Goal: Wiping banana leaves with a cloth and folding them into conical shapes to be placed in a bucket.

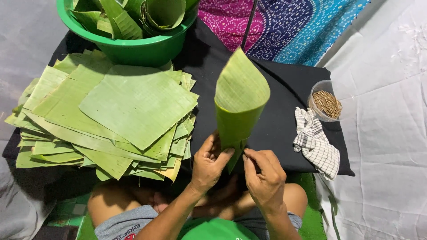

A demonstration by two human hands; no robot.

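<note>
I see one green basin holding rolled leaves, one clear cup of sticks, and my left hand and right hand both pinching one leaf cone.

No packages, labels, signs or screens in view. Nearest to a package: a clear round tub at right on the black cloth, unlabelled, with thin brown sticks inside, just above a checked rag. A green basin at top left, plain wall, no sticker. Red print on grey shorts at the bottom edge, partly cut off.
</note>
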